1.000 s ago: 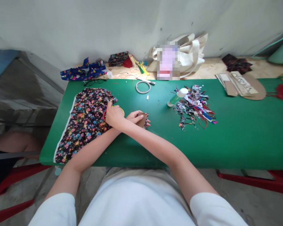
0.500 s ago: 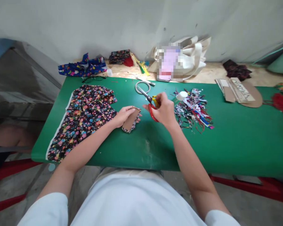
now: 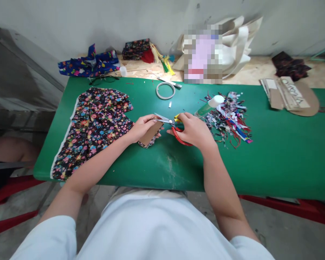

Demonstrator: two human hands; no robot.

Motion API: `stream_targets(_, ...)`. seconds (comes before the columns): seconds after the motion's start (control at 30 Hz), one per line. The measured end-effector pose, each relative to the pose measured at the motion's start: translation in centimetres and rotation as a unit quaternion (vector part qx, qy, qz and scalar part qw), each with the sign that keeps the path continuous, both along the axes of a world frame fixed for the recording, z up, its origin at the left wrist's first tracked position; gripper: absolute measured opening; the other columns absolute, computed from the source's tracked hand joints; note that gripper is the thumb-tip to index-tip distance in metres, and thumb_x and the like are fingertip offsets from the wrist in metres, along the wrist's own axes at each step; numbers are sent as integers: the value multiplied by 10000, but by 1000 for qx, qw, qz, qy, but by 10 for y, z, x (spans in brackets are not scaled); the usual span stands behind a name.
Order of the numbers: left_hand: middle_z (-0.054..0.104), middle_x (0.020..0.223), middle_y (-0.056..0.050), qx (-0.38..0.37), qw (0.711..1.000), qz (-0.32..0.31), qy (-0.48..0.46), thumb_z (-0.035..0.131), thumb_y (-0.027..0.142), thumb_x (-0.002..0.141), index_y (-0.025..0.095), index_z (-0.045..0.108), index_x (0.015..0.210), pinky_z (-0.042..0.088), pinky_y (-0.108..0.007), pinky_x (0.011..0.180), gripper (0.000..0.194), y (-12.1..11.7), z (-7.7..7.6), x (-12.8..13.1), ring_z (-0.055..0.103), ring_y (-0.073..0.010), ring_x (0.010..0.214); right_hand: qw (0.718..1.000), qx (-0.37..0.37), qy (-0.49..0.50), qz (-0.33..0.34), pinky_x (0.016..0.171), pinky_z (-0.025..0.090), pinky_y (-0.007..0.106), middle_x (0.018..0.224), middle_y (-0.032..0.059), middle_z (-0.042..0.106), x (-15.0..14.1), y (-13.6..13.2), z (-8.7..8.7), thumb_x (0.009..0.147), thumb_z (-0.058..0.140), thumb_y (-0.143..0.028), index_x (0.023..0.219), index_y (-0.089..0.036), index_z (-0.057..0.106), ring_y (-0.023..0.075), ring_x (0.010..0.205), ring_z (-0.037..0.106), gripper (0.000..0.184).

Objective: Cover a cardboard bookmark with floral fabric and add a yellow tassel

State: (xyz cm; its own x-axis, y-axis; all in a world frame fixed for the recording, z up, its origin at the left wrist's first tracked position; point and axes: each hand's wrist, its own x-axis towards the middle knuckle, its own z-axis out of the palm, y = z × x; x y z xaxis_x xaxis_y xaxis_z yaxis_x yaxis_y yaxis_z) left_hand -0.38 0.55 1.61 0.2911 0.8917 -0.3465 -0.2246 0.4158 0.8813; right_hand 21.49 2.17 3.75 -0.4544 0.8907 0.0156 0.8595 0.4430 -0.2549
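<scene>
My left hand (image 3: 142,127) holds a small cardboard piece (image 3: 150,134) with floral cloth around its edge, low over the green table (image 3: 273,155). My right hand (image 3: 196,130) grips red-and-yellow scissors (image 3: 171,123). Their blades are parted and point left at the top edge of the cardboard piece. A large sheet of black floral fabric (image 3: 94,124) lies flat just left of my left hand.
A pile of fabric scraps (image 3: 230,118) and a green glue tube with a white cap (image 3: 209,105) lie right of my right hand. A white ring (image 3: 165,90) sits farther back. Cardboard templates (image 3: 288,96) lie at the far right; blue cloth (image 3: 89,65) and bags line the wall.
My right hand lifted the scissors off the floral fabric, swung them to the right, then brought the blades to the cardboard piece. My left hand kept hold of that piece.
</scene>
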Motion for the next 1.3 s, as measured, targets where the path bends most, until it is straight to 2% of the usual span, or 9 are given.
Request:
stream_targets(0.13,744,798,-21,15,1000,-3,3,564,230,891,160,655,985,584,-256,535,148,-2,2,0,715,-143,560,1000,-7,-22,-1,605,284,310,976,141,695,-1,-1,3,904,579,-660,1024,-150,670,253,814,632,532)
stream_targets(0.37,752,878,-33,23,998,-10,62,539,198,915,141,668,1010,574,-218,519,170,-5,7,-1,712,-118,588,1000,-20,-16,5,607,277,301,955,114,723,0,-1,6,900,587,-667,997,-150,726,230,801,638,544)
stream_targets(0.57,774,911,-55,25,997,-12,73,564,192,924,127,699,1027,586,-223,566,181,-6,6,-3,711,-110,597,999,-12,-37,1,600,254,298,888,119,729,0,-1,5,909,572,-662,938,-155,735,221,763,623,534)
stream_targets(0.9,783,901,-58,12,998,-7,61,597,213,933,125,704,986,575,-228,541,148,-5,4,-2,708,-120,591,1000,-3,-27,15,587,242,296,822,108,712,-1,1,1,916,552,-634,848,-156,698,199,709,582,505)
stream_targets(1.3,779,910,-66,19,998,-12,55,643,267,898,119,692,975,575,-230,537,174,-3,0,-4,716,-126,592,999,-27,-9,32,588,221,293,637,56,552,0,3,1,926,468,-678,664,-194,536,153,600,411,554)
